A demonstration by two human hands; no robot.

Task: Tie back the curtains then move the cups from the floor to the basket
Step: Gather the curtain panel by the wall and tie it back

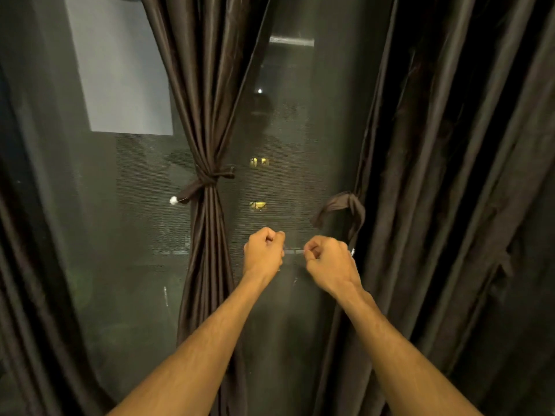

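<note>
A dark brown curtain [207, 121] hangs left of centre, gathered and bound by a knotted tie-back [210, 178] with a white tip [173, 200]. The right curtain [435, 175] hangs loose in wide folds. Its tie-back strap [345, 205] droops in a loop at the curtain's inner edge. My left hand [264, 250] and my right hand [329, 259] are both closed into fists in front of the window, side by side, just below and left of that strap. Nothing shows clearly inside either fist. No cups or basket are in view.
A dark mesh-covered window pane [135, 235] fills the middle, with lit windows outside and a pale reflected rectangle [120, 70] at upper left. More dark curtain folds [27, 295] hang at the far left edge.
</note>
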